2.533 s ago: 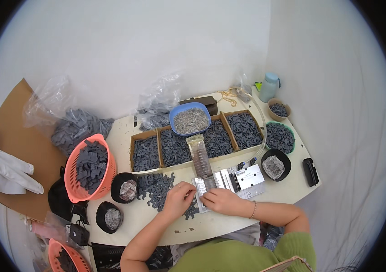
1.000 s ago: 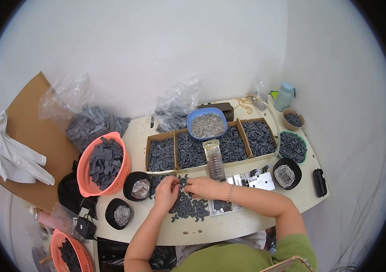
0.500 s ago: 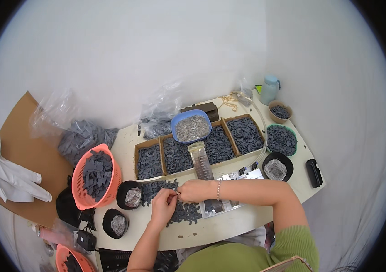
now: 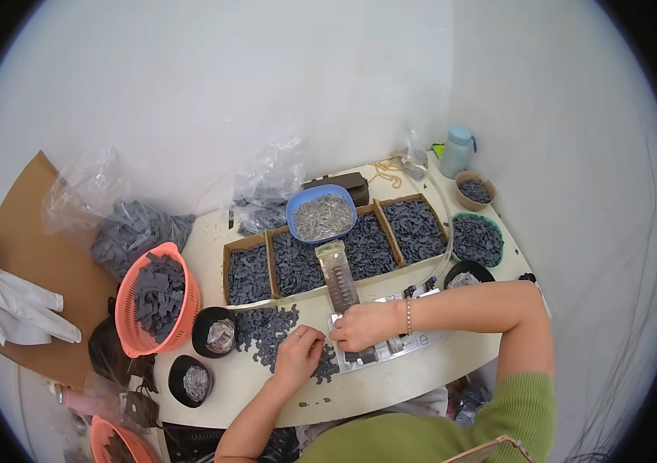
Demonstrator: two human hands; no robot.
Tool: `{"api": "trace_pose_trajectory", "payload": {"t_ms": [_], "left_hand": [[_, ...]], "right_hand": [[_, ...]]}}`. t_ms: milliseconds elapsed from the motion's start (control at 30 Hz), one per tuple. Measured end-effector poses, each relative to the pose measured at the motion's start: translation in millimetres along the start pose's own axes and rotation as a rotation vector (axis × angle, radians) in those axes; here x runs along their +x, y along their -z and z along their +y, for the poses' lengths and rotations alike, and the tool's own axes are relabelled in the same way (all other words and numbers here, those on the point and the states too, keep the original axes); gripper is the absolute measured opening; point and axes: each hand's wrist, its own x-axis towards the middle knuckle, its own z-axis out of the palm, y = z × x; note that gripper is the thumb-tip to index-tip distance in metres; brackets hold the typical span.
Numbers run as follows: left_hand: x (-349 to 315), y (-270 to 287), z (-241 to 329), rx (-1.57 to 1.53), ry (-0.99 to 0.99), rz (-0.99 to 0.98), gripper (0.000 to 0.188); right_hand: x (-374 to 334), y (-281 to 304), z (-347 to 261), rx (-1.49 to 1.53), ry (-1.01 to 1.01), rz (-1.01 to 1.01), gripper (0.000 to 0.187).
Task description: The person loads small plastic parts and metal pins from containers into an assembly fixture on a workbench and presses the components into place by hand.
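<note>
1. Jig (image 4: 393, 345): on table (image 4: 259, 399), probably central to suit both hands; flat, silvery, partly covered.
2. Right hand (image 4: 365, 326): fingers curled over jig, maybe steadying; grip hidden, can't tell.
3. Left hand (image 4: 300, 356): fingertips bunched beside jig; can't tell if gripping.
4. Grey pieces (image 4: 265, 328): small, loose, likely spread for picking.
5. Box (image 4: 271, 266) behind, presumably within reach.

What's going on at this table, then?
A person is working with bare hands among many small dark grey pieces. The left hand is over the near side of the loose grey pieces, and the right hand is on or just above the metal fixture. Whether either hand pinches a piece is too small to tell. Beyond them are a divided cardboard tray and a blue bowl.
</note>
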Motion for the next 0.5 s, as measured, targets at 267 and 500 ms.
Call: {"api": "trace_pose_trajectory", "payload": {"t_ms": [267, 500], "left_hand": [[-0.3, -0.2, -4.3, -0.001, -0.019, 0.02, 0.011], [3.6, -1.2, -1.2, -0.029, -0.037, 0.018, 0.012]], "right_hand": [[-19.5, -13.8, 5.1, 0.355, -0.234, 0.216, 0.022], [-33.5, -23.6, -57.0, 0.076, -0.5, 0.164, 0.045]]}}
